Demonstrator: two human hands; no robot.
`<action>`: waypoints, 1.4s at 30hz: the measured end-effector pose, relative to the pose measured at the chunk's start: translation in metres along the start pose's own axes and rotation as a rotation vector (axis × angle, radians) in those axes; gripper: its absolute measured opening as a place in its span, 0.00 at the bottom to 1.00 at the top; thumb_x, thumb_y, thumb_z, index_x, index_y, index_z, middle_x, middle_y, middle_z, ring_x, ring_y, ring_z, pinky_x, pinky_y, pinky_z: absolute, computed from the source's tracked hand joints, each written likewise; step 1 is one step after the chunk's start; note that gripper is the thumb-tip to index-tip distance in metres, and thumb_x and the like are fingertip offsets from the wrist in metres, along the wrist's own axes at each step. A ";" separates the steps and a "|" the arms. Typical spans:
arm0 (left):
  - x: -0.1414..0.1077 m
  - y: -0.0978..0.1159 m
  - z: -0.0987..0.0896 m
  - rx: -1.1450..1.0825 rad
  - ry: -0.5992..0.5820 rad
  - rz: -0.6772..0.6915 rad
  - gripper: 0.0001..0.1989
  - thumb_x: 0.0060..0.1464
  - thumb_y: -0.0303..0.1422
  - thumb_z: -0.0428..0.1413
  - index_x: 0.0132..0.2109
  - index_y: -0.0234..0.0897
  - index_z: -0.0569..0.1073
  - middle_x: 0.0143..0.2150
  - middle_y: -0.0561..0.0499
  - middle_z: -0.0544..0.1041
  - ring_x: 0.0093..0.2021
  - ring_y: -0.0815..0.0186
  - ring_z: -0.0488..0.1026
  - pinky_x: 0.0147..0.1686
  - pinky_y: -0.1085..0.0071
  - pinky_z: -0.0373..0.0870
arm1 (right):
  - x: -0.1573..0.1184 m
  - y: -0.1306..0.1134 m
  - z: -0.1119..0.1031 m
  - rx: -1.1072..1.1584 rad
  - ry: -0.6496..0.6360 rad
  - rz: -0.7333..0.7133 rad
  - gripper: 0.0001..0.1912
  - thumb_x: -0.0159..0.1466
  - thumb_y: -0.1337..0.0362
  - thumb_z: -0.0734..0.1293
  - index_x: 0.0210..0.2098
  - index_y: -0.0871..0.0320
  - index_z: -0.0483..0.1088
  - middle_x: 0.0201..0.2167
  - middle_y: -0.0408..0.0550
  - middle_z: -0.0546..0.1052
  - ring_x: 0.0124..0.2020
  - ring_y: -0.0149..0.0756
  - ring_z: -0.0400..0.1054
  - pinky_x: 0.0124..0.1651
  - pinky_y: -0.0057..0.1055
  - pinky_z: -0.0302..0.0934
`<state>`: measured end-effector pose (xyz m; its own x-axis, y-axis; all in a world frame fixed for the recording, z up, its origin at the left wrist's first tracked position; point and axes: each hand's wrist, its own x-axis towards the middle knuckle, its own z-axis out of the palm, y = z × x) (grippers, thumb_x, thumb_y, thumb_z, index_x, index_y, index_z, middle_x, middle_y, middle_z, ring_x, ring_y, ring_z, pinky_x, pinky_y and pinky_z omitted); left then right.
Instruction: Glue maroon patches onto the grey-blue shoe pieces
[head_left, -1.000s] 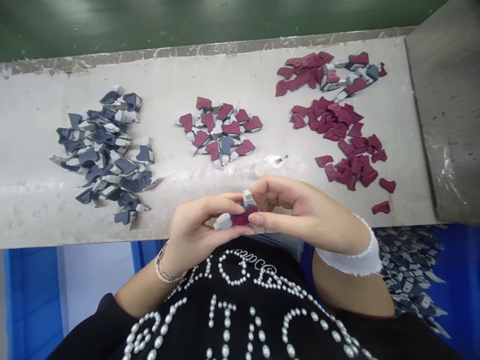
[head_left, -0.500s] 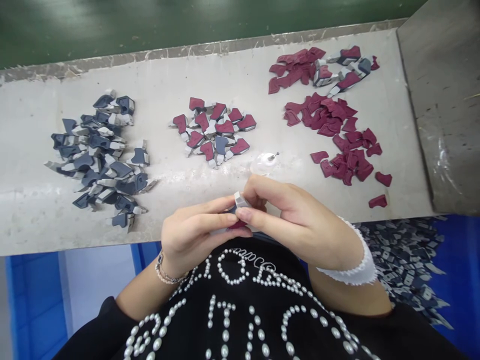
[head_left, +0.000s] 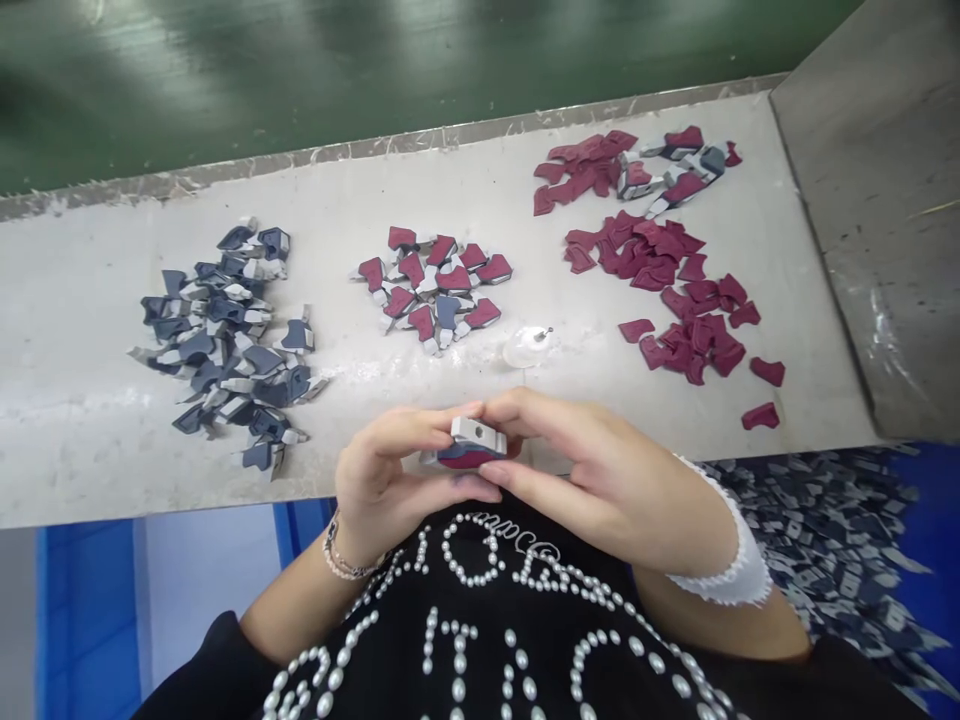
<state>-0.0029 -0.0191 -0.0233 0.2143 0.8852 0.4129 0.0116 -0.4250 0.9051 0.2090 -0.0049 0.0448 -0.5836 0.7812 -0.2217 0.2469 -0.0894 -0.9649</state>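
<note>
Between my two hands, just above the table's near edge, is a grey part with a dark blue layer and a maroon face (head_left: 469, 457); a small hole shows in its grey side. My left hand (head_left: 390, 465) grips its left end, thumb below and fingers above. My right hand (head_left: 592, 465) pinches its right end. Beyond them lies a cluster of grey parts, mostly with maroon faces (head_left: 453, 279). A pile of grey and dark blue parts (head_left: 225, 308) is at the left. Loose maroon pieces (head_left: 652, 250) lie to the right.
A clear glossy blob with a small metal tip (head_left: 528, 346) sits on the white table (head_left: 450, 195). A metal panel (head_left: 877, 220) stands at the right. Below right, a blue bin (head_left: 934, 520) holds many grey parts; another blue bin (head_left: 86, 610) is below left.
The held part has turned, so its grey side with the hole and its maroon edge now show. My fingers have shifted around it, and the view has tilted slightly.
</note>
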 end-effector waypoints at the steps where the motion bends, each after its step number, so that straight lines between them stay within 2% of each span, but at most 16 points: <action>1: 0.000 0.001 -0.001 0.025 -0.017 -0.018 0.31 0.46 0.28 0.72 0.56 0.45 0.71 0.50 0.52 0.83 0.48 0.62 0.82 0.46 0.69 0.84 | -0.001 -0.001 -0.001 -0.025 0.011 0.003 0.09 0.71 0.68 0.62 0.51 0.56 0.68 0.43 0.45 0.78 0.41 0.34 0.72 0.44 0.33 0.66; 3: -0.001 0.004 -0.003 0.127 -0.033 -0.038 0.32 0.46 0.27 0.72 0.57 0.43 0.71 0.48 0.52 0.84 0.44 0.64 0.83 0.45 0.72 0.83 | -0.002 -0.003 -0.001 -0.097 0.036 0.023 0.07 0.71 0.67 0.62 0.48 0.56 0.69 0.39 0.44 0.77 0.40 0.35 0.72 0.44 0.34 0.65; 5: -0.002 0.006 -0.006 0.233 -0.041 -0.025 0.25 0.48 0.26 0.71 0.53 0.42 0.75 0.46 0.52 0.84 0.42 0.66 0.84 0.43 0.75 0.83 | -0.003 -0.004 0.000 -0.166 0.059 0.032 0.05 0.72 0.66 0.62 0.45 0.57 0.68 0.36 0.43 0.76 0.39 0.35 0.71 0.43 0.34 0.64; 8: -0.002 0.008 -0.008 0.280 -0.068 0.008 0.17 0.52 0.26 0.68 0.48 0.41 0.76 0.46 0.51 0.84 0.41 0.65 0.84 0.40 0.74 0.84 | -0.003 -0.006 0.005 -0.228 0.092 0.029 0.04 0.71 0.66 0.62 0.44 0.58 0.67 0.34 0.43 0.73 0.36 0.35 0.69 0.39 0.34 0.62; 11: -0.003 0.009 -0.007 0.277 -0.061 0.004 0.17 0.52 0.24 0.67 0.48 0.42 0.76 0.45 0.52 0.85 0.42 0.64 0.84 0.40 0.72 0.84 | -0.001 -0.008 0.011 -0.281 0.111 0.037 0.04 0.70 0.66 0.62 0.41 0.59 0.68 0.31 0.42 0.71 0.31 0.34 0.65 0.33 0.34 0.59; 14: -0.003 0.010 -0.005 0.273 -0.066 -0.003 0.18 0.53 0.23 0.67 0.49 0.43 0.76 0.47 0.52 0.84 0.41 0.64 0.84 0.38 0.72 0.84 | 0.000 -0.008 0.012 -0.314 0.119 0.014 0.05 0.71 0.67 0.61 0.40 0.58 0.68 0.29 0.41 0.70 0.30 0.33 0.63 0.32 0.32 0.57; 17: -0.002 0.012 -0.004 0.245 -0.087 -0.003 0.17 0.54 0.24 0.66 0.49 0.44 0.76 0.47 0.53 0.84 0.41 0.65 0.84 0.37 0.72 0.84 | 0.000 -0.008 0.009 -0.325 0.123 -0.021 0.08 0.71 0.67 0.62 0.34 0.57 0.64 0.27 0.39 0.67 0.28 0.31 0.61 0.32 0.30 0.56; 19: 0.000 0.015 -0.004 0.228 -0.107 -0.013 0.17 0.54 0.24 0.66 0.49 0.44 0.76 0.47 0.53 0.84 0.41 0.65 0.84 0.39 0.72 0.84 | -0.001 -0.008 0.007 -0.331 0.105 -0.035 0.09 0.71 0.67 0.62 0.32 0.57 0.62 0.27 0.39 0.67 0.29 0.31 0.61 0.32 0.30 0.55; 24: 0.011 0.025 -0.009 0.253 -0.196 -0.137 0.19 0.52 0.27 0.68 0.50 0.41 0.75 0.42 0.53 0.85 0.39 0.65 0.84 0.40 0.73 0.83 | -0.006 -0.007 0.005 -0.403 0.023 -0.016 0.04 0.71 0.69 0.62 0.39 0.57 0.67 0.31 0.41 0.71 0.32 0.33 0.64 0.33 0.31 0.56; 29: 0.018 0.033 -0.013 0.304 -0.319 -0.159 0.09 0.57 0.27 0.64 0.45 0.41 0.78 0.36 0.53 0.84 0.31 0.67 0.81 0.31 0.74 0.79 | -0.009 -0.003 0.005 -0.459 -0.011 -0.047 0.08 0.71 0.69 0.62 0.34 0.56 0.65 0.27 0.40 0.67 0.28 0.32 0.62 0.30 0.30 0.53; 33: 0.018 0.031 -0.012 0.174 -0.318 -0.269 0.08 0.54 0.26 0.66 0.42 0.41 0.78 0.35 0.52 0.84 0.31 0.66 0.81 0.28 0.74 0.79 | -0.007 -0.003 0.005 -0.467 -0.010 -0.084 0.10 0.70 0.68 0.64 0.31 0.56 0.62 0.25 0.39 0.66 0.27 0.31 0.61 0.28 0.30 0.53; 38: 0.016 0.021 -0.006 -0.255 -0.258 -0.658 0.10 0.48 0.27 0.70 0.35 0.37 0.77 0.30 0.51 0.83 0.29 0.63 0.82 0.30 0.73 0.82 | -0.004 -0.006 0.004 -0.329 -0.031 0.083 0.10 0.70 0.56 0.66 0.38 0.56 0.67 0.29 0.41 0.72 0.28 0.34 0.66 0.29 0.32 0.57; 40: 0.015 0.017 -0.004 -0.400 -0.233 -0.730 0.14 0.45 0.27 0.71 0.38 0.37 0.76 0.31 0.50 0.83 0.30 0.62 0.83 0.30 0.72 0.83 | -0.005 -0.006 0.004 -0.255 -0.026 0.111 0.13 0.68 0.54 0.69 0.43 0.55 0.67 0.32 0.42 0.74 0.31 0.36 0.69 0.32 0.33 0.61; 42: 0.013 0.013 -0.004 -0.458 -0.207 -0.738 0.21 0.43 0.26 0.73 0.44 0.39 0.75 0.31 0.52 0.82 0.29 0.62 0.83 0.29 0.74 0.82 | -0.006 -0.006 0.005 -0.187 -0.012 0.107 0.16 0.67 0.55 0.70 0.50 0.53 0.65 0.35 0.43 0.75 0.34 0.37 0.70 0.35 0.34 0.63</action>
<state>-0.0038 -0.0125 -0.0054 0.4790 0.8328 -0.2774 -0.1655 0.3960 0.9032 0.2077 -0.0121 0.0512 -0.5558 0.7656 -0.3240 0.4462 -0.0542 -0.8933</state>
